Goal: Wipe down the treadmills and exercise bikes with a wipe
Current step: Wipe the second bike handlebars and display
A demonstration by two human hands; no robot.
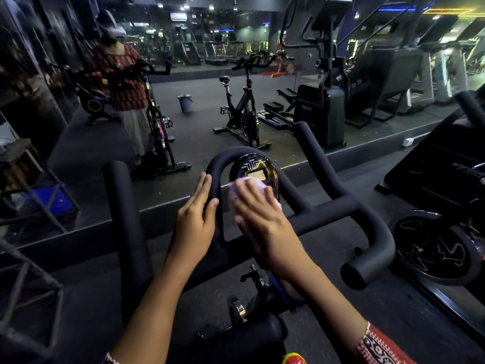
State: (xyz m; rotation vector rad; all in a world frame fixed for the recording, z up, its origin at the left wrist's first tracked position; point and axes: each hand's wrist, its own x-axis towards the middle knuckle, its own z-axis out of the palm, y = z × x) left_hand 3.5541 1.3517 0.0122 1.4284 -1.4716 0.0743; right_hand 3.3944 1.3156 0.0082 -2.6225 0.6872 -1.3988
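Wipe (258,183) pressed under flat right hand (262,222) on console (258,164), left hand (195,219) resting straight-fingered on handlebar (341,203)

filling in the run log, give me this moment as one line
phase: wiping | right hand: presses white crumpled wipe on glossy black oval console | left hand: rests on black foam handlebar loop

Both forearms stretched forward. Left hand (195,219) flat, fingers straight, together. Right hand (259,222) palm-down, fingers spread.
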